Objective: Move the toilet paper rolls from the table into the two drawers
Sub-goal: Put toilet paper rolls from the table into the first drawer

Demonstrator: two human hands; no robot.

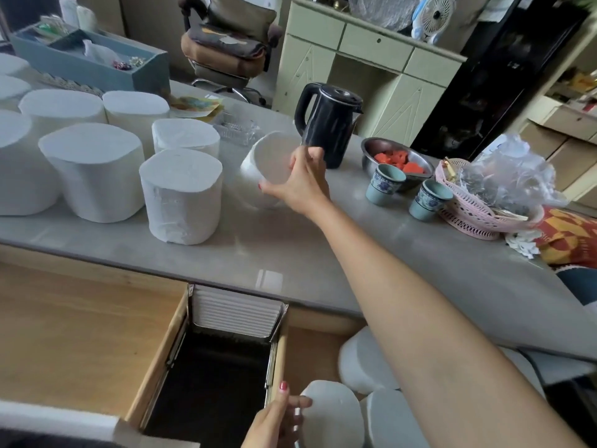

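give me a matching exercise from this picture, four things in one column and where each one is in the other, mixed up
Things:
1. black kettle
2. steel bowl of red pieces
3. tilted toilet paper roll
4. pink basket

Places:
A. gripped in the right hand above the table
B. at the table's far right, with crumpled clear plastic in it
C. at the back edge of the table, just behind the right hand
D. behind the two blue patterned cups

Pairs: 1-C, 2-D, 3-A, 4-B
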